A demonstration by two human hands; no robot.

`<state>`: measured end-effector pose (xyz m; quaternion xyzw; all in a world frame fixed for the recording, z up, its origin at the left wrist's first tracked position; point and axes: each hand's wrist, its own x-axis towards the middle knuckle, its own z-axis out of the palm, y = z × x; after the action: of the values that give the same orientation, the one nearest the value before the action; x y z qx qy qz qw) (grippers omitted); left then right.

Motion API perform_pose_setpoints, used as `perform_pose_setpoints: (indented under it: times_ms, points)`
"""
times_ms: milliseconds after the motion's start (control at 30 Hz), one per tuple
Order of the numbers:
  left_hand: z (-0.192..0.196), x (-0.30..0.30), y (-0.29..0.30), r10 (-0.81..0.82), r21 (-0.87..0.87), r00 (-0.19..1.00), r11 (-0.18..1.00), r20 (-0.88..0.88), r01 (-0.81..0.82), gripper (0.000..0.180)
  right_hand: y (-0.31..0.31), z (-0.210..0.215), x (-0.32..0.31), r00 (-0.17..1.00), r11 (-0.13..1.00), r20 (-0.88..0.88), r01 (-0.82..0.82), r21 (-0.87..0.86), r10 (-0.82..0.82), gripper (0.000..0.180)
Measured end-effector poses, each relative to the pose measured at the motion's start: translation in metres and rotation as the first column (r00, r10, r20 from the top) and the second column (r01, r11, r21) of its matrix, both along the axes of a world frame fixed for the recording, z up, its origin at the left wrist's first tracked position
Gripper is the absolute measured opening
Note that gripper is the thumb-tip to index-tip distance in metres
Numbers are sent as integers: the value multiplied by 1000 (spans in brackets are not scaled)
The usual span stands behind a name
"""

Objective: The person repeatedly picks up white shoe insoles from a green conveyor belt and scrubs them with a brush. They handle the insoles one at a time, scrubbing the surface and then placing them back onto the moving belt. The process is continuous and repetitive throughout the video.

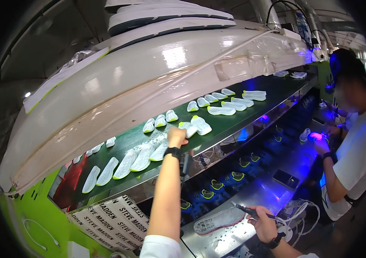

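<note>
My left hand [177,136] reaches over a green conveyor belt [230,120], fingers closed at the near end of a white shoe sole [188,128] with yellow-green trim. Another white sole [201,125] lies just beyond it. My right hand [262,224] is lower down, above the metal worktable, and grips a black pen-shaped tool [254,211] pointing left. Beneath its tip a pale sole with a patterned face and reddish edge [218,221] rests on the table. I wear dark bands on both wrists.
More white soles [142,157] stand in rows along the belt. Dark shoe uppers [217,184] line a lower shelf. A phone [285,179] and white cables [300,219] lie on the worktable. At right, a co-worker [348,146] handles a purple-lit piece. A plastic-wrapped duct [148,64] hangs above.
</note>
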<state>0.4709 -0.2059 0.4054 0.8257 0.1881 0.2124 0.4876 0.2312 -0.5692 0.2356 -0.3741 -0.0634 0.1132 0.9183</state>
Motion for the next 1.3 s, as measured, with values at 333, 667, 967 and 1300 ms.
perform_pose_setpoints:
  times_ms: [333,667,967,1300]
  points:
    - [-109,-237,-84,-373,-780,807,266,458,566,48,-22,1,-4,999,994,2,-53,-94,53,25]
    - [-327,-349,-168,-65,-901,929,-275,366,335,51,47,-58,-44,760,682,523,147,-717,386,24]
    - [-299,-335,-155,323,-648,895,-618,309,446,57,62,-40,-48,650,643,383,-216,-735,656,22]
    - [-266,-309,-124,-282,-967,930,-167,234,192,49,56,-17,-2,482,587,401,-338,-735,779,24]
